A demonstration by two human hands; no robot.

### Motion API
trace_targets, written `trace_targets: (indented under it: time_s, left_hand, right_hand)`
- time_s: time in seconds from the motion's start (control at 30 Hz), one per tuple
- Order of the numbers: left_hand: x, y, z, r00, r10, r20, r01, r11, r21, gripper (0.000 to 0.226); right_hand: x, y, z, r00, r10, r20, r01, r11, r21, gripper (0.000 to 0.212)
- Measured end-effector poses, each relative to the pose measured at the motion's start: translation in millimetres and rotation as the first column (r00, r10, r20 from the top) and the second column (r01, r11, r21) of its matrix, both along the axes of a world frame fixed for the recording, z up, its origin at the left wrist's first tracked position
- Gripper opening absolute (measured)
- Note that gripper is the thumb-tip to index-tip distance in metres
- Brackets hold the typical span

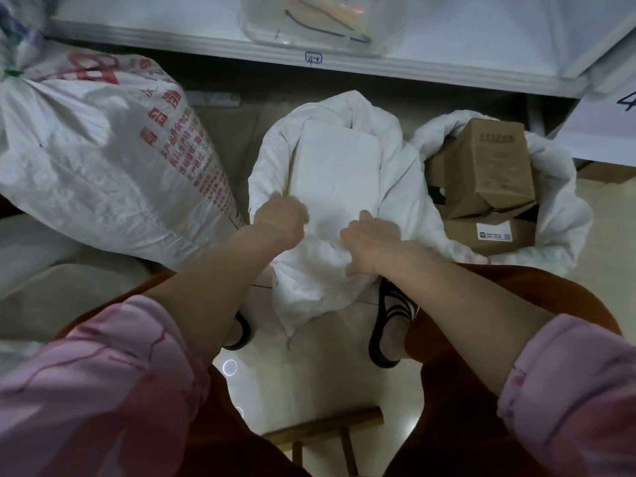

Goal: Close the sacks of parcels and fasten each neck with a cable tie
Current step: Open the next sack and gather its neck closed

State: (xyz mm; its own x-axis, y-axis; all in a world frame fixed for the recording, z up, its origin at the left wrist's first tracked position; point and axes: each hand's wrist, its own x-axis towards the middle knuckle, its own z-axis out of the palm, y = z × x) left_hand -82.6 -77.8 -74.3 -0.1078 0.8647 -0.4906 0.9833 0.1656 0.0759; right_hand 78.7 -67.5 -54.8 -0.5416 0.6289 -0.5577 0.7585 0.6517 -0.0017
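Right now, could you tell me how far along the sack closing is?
Done, it seems: the printed sack on the left lies with its neck bunched shut, though its tie is unclear. In hand: the left hand and right hand grip the rim of the middle sack, still open over a white parcel. Left: the right sack stands open, showing brown boxes. Ties wait in the shelf tub.

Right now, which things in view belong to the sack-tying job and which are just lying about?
Job:
- middle sack, open, gripped by left hand and right hand
- right sack, open, holding boxes
- printed sack, neck already bunched
- ties in the tub

Lying about:
- shelf
- stool
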Motion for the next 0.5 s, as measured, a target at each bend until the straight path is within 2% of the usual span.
trace_targets:
  time_s: [0.03,0.1,0.2,0.27,0.37,0.5]
  left_hand:
    - [2,2,-1,0.998,-0.06,-0.005,0.06,0.998,0.031,0.039]
    - [7,7,-6,0.975,-0.218,-0.051,0.216,0.976,-0.038,0.046]
    - [10,18,-19,0.939,-0.302,-0.162,0.279,0.949,-0.149,0.055]
    - [12,26,-19,0.93,-0.311,-0.194,0.284,0.946,-0.155,0.057]
    - [17,36,-16,0.947,-0.263,-0.185,0.237,0.96,-0.151,0.056]
    - [27,34,-11,0.967,-0.19,-0.17,0.167,0.976,-0.138,0.05]
  right_hand:
    - [-2,-3,-2,1.0,-0.003,-0.013,0.002,1.0,-0.013,0.042]
    - [-3,-9,-8,0.999,-0.029,-0.033,0.028,0.999,-0.042,0.034]
    - [1,-11,-9,0.999,-0.029,-0.037,0.028,0.999,-0.043,0.035]
    - [12,-8,-2,0.998,0.057,-0.007,-0.057,0.997,-0.043,0.038]
    - [39,-4,11,0.97,0.209,0.123,-0.207,0.978,-0.032,0.033]
    - [53,-11,19,0.95,0.243,0.197,-0.233,0.97,-0.071,0.017]
